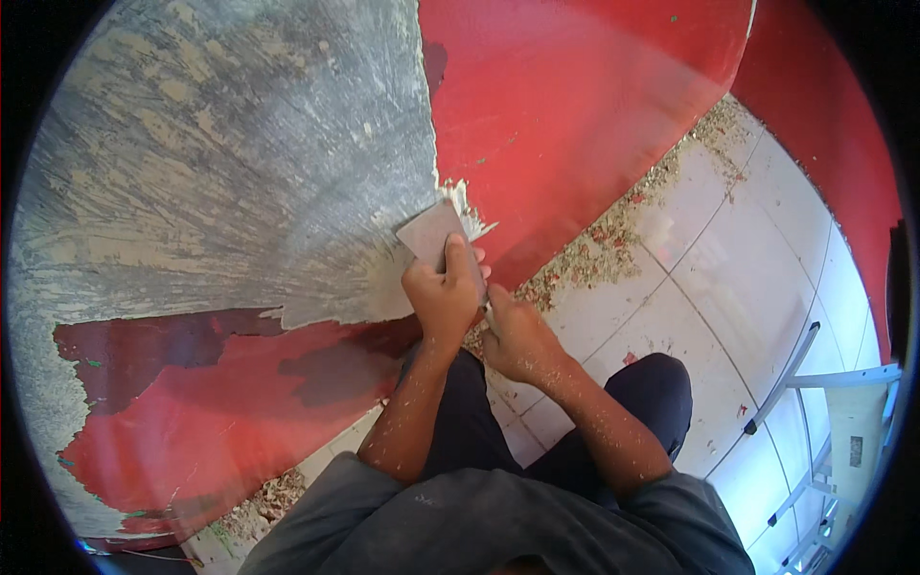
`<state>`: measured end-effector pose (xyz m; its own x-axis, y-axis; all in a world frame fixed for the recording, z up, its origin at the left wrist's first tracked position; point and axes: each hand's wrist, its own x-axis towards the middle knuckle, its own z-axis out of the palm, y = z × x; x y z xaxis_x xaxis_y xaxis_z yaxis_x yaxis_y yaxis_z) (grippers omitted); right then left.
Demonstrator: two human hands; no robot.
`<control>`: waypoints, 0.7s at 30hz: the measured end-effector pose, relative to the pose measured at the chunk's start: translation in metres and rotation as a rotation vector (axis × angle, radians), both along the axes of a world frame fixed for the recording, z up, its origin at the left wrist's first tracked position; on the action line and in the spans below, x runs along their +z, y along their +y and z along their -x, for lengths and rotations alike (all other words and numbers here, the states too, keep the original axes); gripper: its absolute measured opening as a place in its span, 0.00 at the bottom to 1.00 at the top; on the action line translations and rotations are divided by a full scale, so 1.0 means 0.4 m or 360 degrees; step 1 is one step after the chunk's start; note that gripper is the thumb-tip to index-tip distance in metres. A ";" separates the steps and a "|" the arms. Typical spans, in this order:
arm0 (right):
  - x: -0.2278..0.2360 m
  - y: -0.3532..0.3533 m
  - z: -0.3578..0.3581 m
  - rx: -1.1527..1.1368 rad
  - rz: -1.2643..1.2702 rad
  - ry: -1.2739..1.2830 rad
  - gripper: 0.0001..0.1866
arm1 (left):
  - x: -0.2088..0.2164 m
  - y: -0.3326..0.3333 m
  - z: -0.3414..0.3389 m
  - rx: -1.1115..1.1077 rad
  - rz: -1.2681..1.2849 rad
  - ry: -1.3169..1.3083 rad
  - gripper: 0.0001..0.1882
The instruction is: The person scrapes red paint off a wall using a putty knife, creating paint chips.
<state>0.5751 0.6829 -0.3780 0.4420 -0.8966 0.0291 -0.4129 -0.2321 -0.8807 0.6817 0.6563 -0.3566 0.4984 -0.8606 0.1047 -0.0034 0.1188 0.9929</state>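
A flat, grey-brown scraper lies against a large curved surface, its front edge meeting a ragged strip of pale lifted coating. My left hand is closed around the scraper's body, thumb on top and fingertips curled over the right side. Just behind it, my right hand is closed at the scraper's rear end, where the handle is mostly hidden by the fingers. Red paint covers the surface to the right. Left of the scraper, the stripped area is grey and beige with many scrape marks.
More red paint, with dark maroon patches, remains along the lower left. Chips and flakes litter the white tiled floor beside the surface. A metal stepladder stands at the right. Another red surface rises beyond the floor.
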 end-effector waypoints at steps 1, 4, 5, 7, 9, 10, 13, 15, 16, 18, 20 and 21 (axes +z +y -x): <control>0.011 -0.018 0.000 -0.0011 0.0000 0.0008 0.15 | 0.003 -0.008 0.002 -0.0032 0.0018 0.0010 0.16; 0.059 -0.012 -0.006 0.0003 0.0035 0.0068 0.15 | 0.078 -0.029 0.002 -0.0037 -0.0012 -0.0019 0.15; 0.045 -0.011 0.000 -0.0005 0.0024 0.0058 0.14 | 0.062 -0.020 0.002 -0.0062 0.0061 -0.0081 0.15; 0.031 -0.009 -0.001 -0.0023 0.0026 0.0053 0.14 | 0.042 0.011 0.001 -0.0021 0.0030 -0.0018 0.15; 0.022 -0.012 -0.006 0.0004 0.0050 0.0009 0.13 | 0.040 -0.010 0.001 0.0007 0.0006 -0.0063 0.16; 0.028 -0.010 -0.009 0.0009 0.0029 0.0010 0.13 | 0.049 -0.011 0.000 0.0012 -0.0015 -0.0062 0.16; 0.046 -0.006 -0.009 -0.0043 0.0073 0.0009 0.14 | 0.057 -0.006 -0.002 -0.0057 -0.0040 -0.0020 0.15; 0.012 0.002 -0.016 -0.0010 0.0018 0.0005 0.15 | 0.030 0.000 -0.010 -0.0005 0.0020 -0.0045 0.15; 0.013 -0.020 -0.015 -0.0040 0.0019 0.0023 0.15 | 0.005 -0.012 -0.003 0.0010 0.0048 -0.0042 0.16; 0.052 -0.029 -0.033 -0.0083 0.0187 -0.0053 0.16 | 0.069 -0.047 -0.024 -0.0037 0.0102 -0.0175 0.15; 0.079 -0.034 -0.022 -0.0055 0.0141 -0.0003 0.16 | 0.107 -0.041 -0.027 -0.0064 0.0194 -0.0325 0.15; 0.089 -0.033 -0.015 -0.0038 0.0097 0.0056 0.16 | 0.104 -0.002 -0.010 0.0018 0.0209 -0.0424 0.15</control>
<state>0.5812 0.6696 -0.3425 0.4224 -0.9038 0.0689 -0.4492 -0.2747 -0.8501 0.6859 0.6557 -0.3152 0.4479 -0.8256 0.3432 -0.2641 0.2446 0.9330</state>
